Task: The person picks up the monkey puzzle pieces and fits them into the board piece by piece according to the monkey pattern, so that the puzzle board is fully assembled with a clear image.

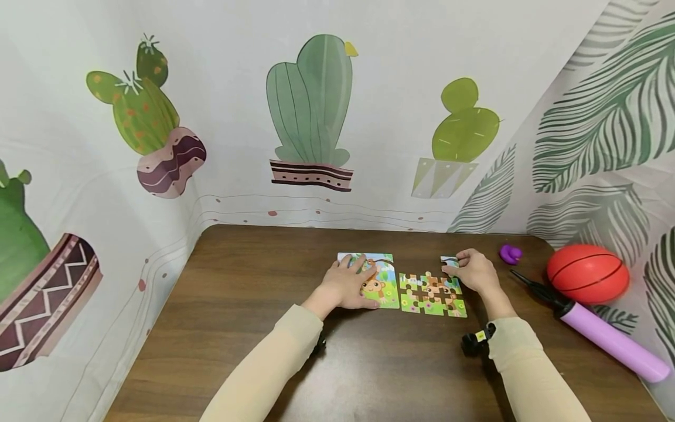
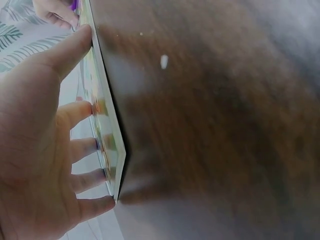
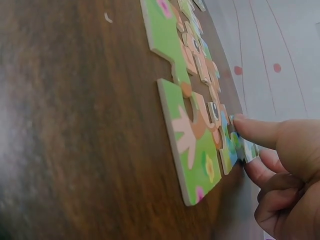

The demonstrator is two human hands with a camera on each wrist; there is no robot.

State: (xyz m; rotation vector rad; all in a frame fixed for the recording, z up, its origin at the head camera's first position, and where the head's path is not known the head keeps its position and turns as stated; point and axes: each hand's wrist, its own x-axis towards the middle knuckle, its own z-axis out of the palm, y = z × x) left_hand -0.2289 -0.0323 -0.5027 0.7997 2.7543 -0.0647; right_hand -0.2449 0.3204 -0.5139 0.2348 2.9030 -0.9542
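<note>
A flat monkey picture board [image 1: 389, 288] lies on the table under my left hand [image 1: 345, 286]. Its fingers are spread, and in the left wrist view their tips touch the board's face, with the thumb at the near edge. Just right of the board is a partly joined jigsaw puzzle [image 1: 432, 306] with the monkey's face, grass and flowers. At its upper right corner my right hand [image 1: 477, 272] pinches a puzzle piece [image 1: 447, 259] between thumb and fingers. The right wrist view shows that piece [image 3: 250, 151] beside the puzzle's far edge; whether it interlocks I cannot tell.
Toward the table's right side are a purple rubber duck [image 1: 510, 254], a red ball [image 1: 587, 274] with black lines and a purple hand pump [image 1: 614, 341] with a black nozzle. A cactus-print cloth [image 1: 385, 117] hangs behind the brown wooden table [image 1: 253, 281].
</note>
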